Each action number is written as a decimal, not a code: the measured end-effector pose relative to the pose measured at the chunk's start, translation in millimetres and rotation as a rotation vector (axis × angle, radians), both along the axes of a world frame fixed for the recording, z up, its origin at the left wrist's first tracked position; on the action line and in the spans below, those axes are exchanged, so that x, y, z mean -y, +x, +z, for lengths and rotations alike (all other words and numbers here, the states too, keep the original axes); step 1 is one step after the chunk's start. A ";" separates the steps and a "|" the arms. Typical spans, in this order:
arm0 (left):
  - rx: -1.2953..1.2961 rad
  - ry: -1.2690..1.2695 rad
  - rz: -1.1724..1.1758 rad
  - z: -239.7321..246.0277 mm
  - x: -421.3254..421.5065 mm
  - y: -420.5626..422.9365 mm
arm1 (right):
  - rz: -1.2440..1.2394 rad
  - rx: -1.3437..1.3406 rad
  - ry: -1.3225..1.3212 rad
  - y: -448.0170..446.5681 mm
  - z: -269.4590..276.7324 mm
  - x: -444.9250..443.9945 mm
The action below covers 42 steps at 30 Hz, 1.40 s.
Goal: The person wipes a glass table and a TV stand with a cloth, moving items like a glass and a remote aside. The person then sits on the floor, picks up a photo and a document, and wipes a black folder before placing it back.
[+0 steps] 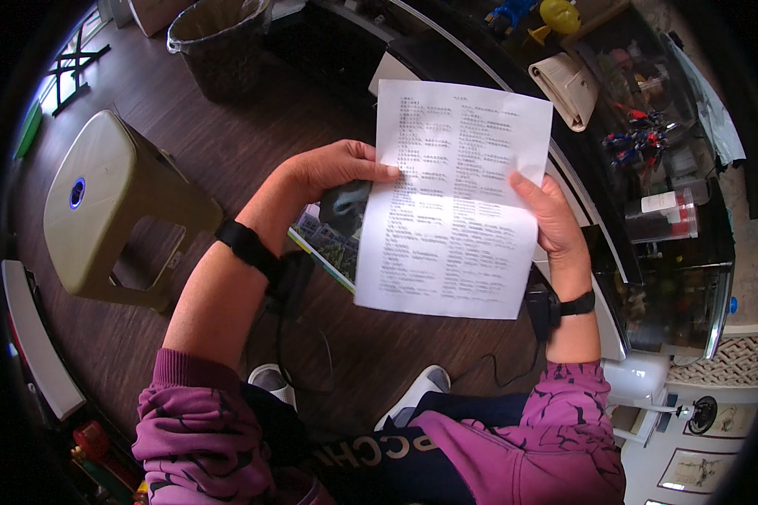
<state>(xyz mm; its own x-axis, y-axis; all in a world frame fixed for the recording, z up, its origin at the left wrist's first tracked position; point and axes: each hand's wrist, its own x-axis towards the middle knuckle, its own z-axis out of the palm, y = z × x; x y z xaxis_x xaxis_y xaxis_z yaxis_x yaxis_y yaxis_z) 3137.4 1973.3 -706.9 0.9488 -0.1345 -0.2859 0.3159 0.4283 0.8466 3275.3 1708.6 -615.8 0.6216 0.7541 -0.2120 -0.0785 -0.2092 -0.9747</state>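
Observation:
A white sheet of paper (448, 208) with two columns of print is held up in front of me by both hands. My left hand (341, 167) pinches its left edge, the thumb lying on the printed face. On the right edge, my right hand (546, 211) grips the sheet with the thumb in front; its other fingers are mostly hidden behind the paper. Partly covered by the sheet, a printed picture (328, 243) with buildings and greenery shows below my left hand, with a dark grey object (344, 205) over it. What supports them is hidden.
A beige plastic stool (95, 208) stands at the left on the dark wood floor. Behind it is a lined waste bin (221, 44). Along the right runs a black cabinet (619, 252) bearing a cream wallet (565, 91), small toys (641, 139) and a clear jar (663, 214). Cables hang near both wrists.

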 end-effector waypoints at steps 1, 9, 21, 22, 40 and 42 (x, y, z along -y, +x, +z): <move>-0.084 0.169 0.077 -5.7 -3.4 0.5 | 0.046 0.025 -0.022 0.6 -8.8 -0.3; -0.198 0.607 0.375 -68.3 -67.8 -16.1 | -0.056 0.091 -0.332 -10.9 -162.2 -19.0; -0.161 0.510 0.508 -80.1 -62.5 -21.3 | 0.751 1.148 -0.698 -60.5 -285.4 -22.6; -0.127 0.439 0.511 -81.0 -60.6 -19.2 | 0.751 1.196 -0.649 -60.6 -279.9 -24.2; -0.180 -0.269 0.552 -56.0 -8.2 25.2 | -0.473 -0.516 0.243 33.3 -120.9 -74.8; -0.224 -0.233 0.549 -59.7 -12.6 24.4 | -0.556 -0.574 0.414 58.6 -116.9 -70.5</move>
